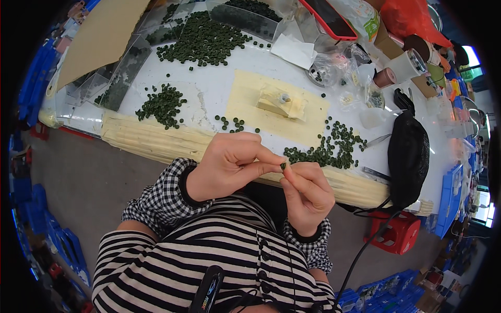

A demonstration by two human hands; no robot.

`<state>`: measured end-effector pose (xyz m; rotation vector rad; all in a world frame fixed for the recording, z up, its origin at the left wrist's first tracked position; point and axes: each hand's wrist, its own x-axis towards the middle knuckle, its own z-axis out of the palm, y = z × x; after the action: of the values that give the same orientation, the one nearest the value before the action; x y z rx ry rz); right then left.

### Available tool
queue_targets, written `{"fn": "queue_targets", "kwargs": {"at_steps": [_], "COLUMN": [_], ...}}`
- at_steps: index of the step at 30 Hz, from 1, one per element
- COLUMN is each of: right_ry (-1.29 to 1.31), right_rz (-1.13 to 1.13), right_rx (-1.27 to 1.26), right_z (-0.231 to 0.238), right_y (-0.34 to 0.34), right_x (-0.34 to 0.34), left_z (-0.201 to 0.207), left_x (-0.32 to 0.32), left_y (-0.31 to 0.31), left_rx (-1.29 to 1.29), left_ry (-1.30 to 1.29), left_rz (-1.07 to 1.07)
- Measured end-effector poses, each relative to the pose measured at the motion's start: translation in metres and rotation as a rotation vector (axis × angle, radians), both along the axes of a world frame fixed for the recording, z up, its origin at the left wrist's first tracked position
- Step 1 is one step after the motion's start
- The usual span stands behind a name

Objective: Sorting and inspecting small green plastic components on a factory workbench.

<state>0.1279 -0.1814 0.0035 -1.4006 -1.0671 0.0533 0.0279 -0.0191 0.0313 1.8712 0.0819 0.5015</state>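
Observation:
Just in front of the table's near edge, a small dark green round piece [283, 166] is pinched where my two hands meet. My left hand [229, 163] reaches it with thumb and forefinger, the other fingers curled in. From the other side my right hand [309, 194] closes its fingertips on the same piece. Beyond my right hand lies a loose spread of similar green pieces [334, 148]. A few more green pieces [225, 124] lie past my left hand. In the middle of the table a small tape-wrapped block [282, 102] sits on a cream-coloured taped patch [245, 101].
A large heap of green pieces [206, 41] and a smaller pile [163, 106] lie at the left. Cardboard [99, 39] covers clear trays there. At right are a black mesh pouch [409, 159], tweezers [378, 140], a red-cased phone [330, 18] and a red stool [395, 232].

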Motion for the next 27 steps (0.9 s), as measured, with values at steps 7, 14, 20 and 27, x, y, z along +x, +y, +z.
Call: {"fn": "queue_targets", "kwargs": {"at_steps": [7, 14, 20, 27], "right_ry": [0.022, 0.026, 0.087, -0.004], "right_rz": [0.008, -0.167, -0.272, -0.277], "right_rx": [-0.003, -0.133, -0.129, -0.163], "right_z": [-0.003, -0.005, -0.008, -0.009], "right_y": [0.000, 0.000, -0.008, -0.008], "right_x": [-0.001, 0.000, 0.007, 0.007], "left_z": [-0.001, -0.006, -0.020, -0.023], "left_x": [0.000, 0.006, 0.007, 0.008], "left_y": [-0.002, 0.007, 0.009, 0.006], "left_rx": [-0.003, 0.189, 0.483, 0.609], "left_ry": [-0.010, 0.048, 0.136, 0.186], "left_rz": [0.018, 0.121, 0.187, 0.208]}}
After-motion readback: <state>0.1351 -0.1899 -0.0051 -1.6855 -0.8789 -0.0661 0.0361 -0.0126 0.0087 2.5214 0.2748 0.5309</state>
